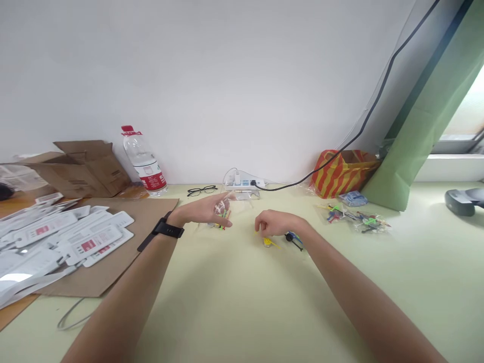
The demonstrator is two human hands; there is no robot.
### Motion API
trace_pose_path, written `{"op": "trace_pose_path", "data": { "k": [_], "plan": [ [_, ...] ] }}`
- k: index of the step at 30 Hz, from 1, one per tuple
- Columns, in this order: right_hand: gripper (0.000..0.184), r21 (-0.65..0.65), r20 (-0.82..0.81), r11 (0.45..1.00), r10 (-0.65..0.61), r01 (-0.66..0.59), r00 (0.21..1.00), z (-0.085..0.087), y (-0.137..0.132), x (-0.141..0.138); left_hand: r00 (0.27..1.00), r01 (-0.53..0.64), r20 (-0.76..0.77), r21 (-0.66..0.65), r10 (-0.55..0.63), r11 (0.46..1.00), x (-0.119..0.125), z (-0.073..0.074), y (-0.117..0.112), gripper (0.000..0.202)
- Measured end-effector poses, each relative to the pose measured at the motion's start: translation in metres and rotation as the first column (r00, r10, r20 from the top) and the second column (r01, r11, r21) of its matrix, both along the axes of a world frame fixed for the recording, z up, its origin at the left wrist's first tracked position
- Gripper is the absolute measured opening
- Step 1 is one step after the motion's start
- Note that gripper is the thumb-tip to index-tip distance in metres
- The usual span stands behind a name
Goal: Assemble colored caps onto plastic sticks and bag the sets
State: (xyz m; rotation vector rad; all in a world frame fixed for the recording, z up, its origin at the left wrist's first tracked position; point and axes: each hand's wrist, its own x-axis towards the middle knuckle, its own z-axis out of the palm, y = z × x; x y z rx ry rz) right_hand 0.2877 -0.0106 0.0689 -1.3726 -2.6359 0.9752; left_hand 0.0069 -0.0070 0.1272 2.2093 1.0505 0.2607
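Note:
My left hand (206, 210), with a black watch on the wrist, is raised a little above the pale green table (242, 302) and holds a small clear plastic bag (224, 209) with colourful small toy pieces inside. Curled knuckles-up on the table, my right hand (278, 223) pinches something small. A yellow toy piece (269, 243) lies just under it, and a blue and black toy piece (293, 238) sits beside the wrist.
White flat packages (68, 239) lie on brown cardboard at the left, with an open carton (81, 169) and a water bottle (145, 162) behind. Glasses (201, 190) and a power strip (245, 184) sit by the wall. More bagged toys (357, 218) and a striped bag (342, 172) are at the right.

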Motion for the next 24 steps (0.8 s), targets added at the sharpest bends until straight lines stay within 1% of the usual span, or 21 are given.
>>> {"op": "trace_pose_path", "data": {
  "k": [3, 5, 8, 10, 12, 14, 17, 19, 21, 24],
  "plan": [
    [0.031, -0.071, -0.044, 0.997, 0.03, -0.033, 0.999, -0.008, 0.004, 0.0, 1.0, -0.008, 0.003, -0.031, 0.008, 0.999, 0.003, 0.001, -0.002, 0.073],
    [0.037, -0.099, -0.078, 0.994, 0.046, -0.054, 0.996, -0.01, 0.006, 0.002, 1.0, 0.003, 0.021, -0.08, -0.001, 0.997, 0.003, 0.002, -0.003, 0.065],
    [0.045, -0.167, -0.111, 0.974, 0.134, -0.151, 0.985, -0.014, 0.008, 0.002, 0.998, 0.031, 0.052, -0.144, -0.024, 0.989, 0.002, 0.002, -0.002, 0.059],
    [0.041, -0.206, -0.123, 0.953, 0.199, -0.221, 0.972, -0.014, 0.008, 0.002, 0.998, 0.038, 0.055, -0.158, -0.03, 0.987, 0.001, 0.003, -0.002, 0.059],
    [0.032, -0.217, -0.143, 0.942, 0.228, -0.255, 0.963, -0.012, 0.007, 0.005, 0.997, 0.049, 0.071, -0.178, -0.037, 0.983, 0.0, 0.003, -0.002, 0.058],
    [0.029, -0.221, -0.156, 0.935, 0.248, -0.279, 0.956, -0.008, 0.006, 0.01, 0.992, 0.077, 0.114, -0.217, -0.052, 0.973, -0.001, 0.003, -0.002, 0.058],
    [0.031, -0.233, -0.152, 0.922, 0.279, -0.309, 0.948, -0.002, 0.006, 0.017, 0.979, 0.125, 0.192, -0.272, -0.073, 0.954, -0.002, 0.002, -0.003, 0.059],
    [0.031, -0.226, -0.114, 0.926, 0.284, -0.303, 0.952, -0.001, 0.006, 0.017, 0.971, 0.145, 0.228, -0.295, -0.078, 0.944, -0.002, 0.001, -0.003, 0.059],
    [0.029, -0.21, -0.067, 0.932, 0.288, -0.295, 0.955, -0.003, 0.006, 0.017, 0.967, 0.154, 0.243, -0.314, -0.077, 0.937, -0.002, 0.001, -0.003, 0.056],
    [0.031, -0.237, -0.051, 0.919, 0.313, -0.316, 0.948, -0.007, 0.007, 0.016, 0.967, 0.168, 0.24, -0.328, -0.09, 0.93, -0.002, 0.002, -0.003, 0.051]
  ]
}}
